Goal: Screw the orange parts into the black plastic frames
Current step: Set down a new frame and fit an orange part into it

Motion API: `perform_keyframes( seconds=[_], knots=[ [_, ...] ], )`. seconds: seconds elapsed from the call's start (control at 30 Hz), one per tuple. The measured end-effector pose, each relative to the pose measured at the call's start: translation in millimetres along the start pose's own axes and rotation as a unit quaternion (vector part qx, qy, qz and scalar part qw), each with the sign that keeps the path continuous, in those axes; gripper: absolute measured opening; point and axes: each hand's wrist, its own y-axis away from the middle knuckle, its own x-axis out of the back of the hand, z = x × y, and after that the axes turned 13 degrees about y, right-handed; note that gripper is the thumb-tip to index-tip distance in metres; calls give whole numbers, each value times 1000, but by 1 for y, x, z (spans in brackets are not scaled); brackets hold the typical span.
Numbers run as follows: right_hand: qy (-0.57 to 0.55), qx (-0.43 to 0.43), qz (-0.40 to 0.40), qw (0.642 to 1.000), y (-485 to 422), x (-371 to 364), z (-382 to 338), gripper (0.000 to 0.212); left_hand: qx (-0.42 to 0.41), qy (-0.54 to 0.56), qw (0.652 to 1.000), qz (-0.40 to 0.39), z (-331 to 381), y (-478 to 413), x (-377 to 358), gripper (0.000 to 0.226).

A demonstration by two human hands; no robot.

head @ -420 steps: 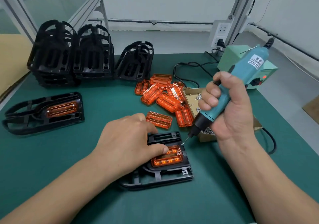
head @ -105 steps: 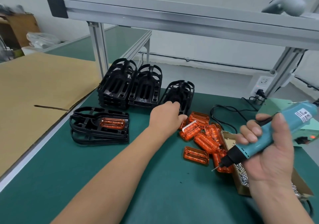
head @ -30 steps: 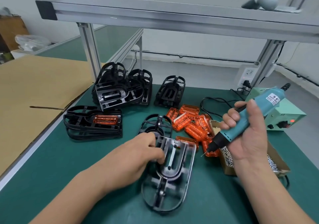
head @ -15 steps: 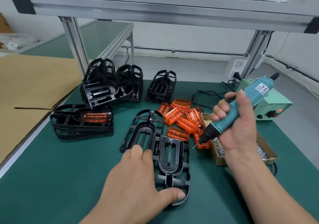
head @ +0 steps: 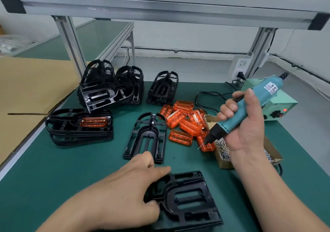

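Left hand is gripping the empty black frame with curled fingers | right hand is clasping the screwdriver | orange parts are lying beyond the fingers | finished frames are sitting far-left; most seemingly remaining.

This is an assembly station in a small factory or workshop. A bench topped with a green mat stands under an aluminium frame, with a wall socket on its post at 1 o'clock. At 2 o'clock a green power box with a red lamp sits behind an electric screwdriver and a cardboard box of loose screws. Parts lie in batches: stacked black frames at 11 o'clock, a heap of orange parts at 1, one black frame at 6. A second bench stands behind at 11.
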Motion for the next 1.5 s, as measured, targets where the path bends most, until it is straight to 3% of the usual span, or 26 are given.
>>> perform_keyframes(
  seconds=[0.07, 0.17, 0.3, 0.5, 0.67, 0.8, 1.07, 1.33, 1.5],
  knots=[
    [-3, 1, 4, 1000, -1, 1, -1, 25, -30, -5, 998, 54, -4, -6, 6, 75],
    [-6, 3, 9, 1000, -3, 3, -2, 25, -57, -104, 983, 140, -17, -27, 21, 55],
    [-8, 5, 14, 1000, -4, 6, -2, 25, -53, -165, 973, 153, -35, -58, 33, 53],
    [-7, 6, 17, 1000, -5, 7, -4, 25, -49, -232, 940, 247, -37, -102, 42, 46],
    [-8, 5, 18, 1000, -6, 8, -3, 25, -125, -236, 942, 203, -17, -133, 31, 47],
    [-7, 4, 18, 1000, -8, 9, -2, 25, -116, -263, 945, 159, -8, -148, 31, 47],
    [-19, 6, 23, 1000, -9, 10, -4, 24, -109, -155, 976, 110, -1, -129, 26, 45],
    [-27, 15, 30, 999, -8, 10, -8, 23, -153, -165, 948, 224, 6, -90, 18, 43],
    [-33, 23, 41, 998, -9, 11, -11, 23, -161, -139, 950, 227, 15, -67, 8, 45]
  ],
)
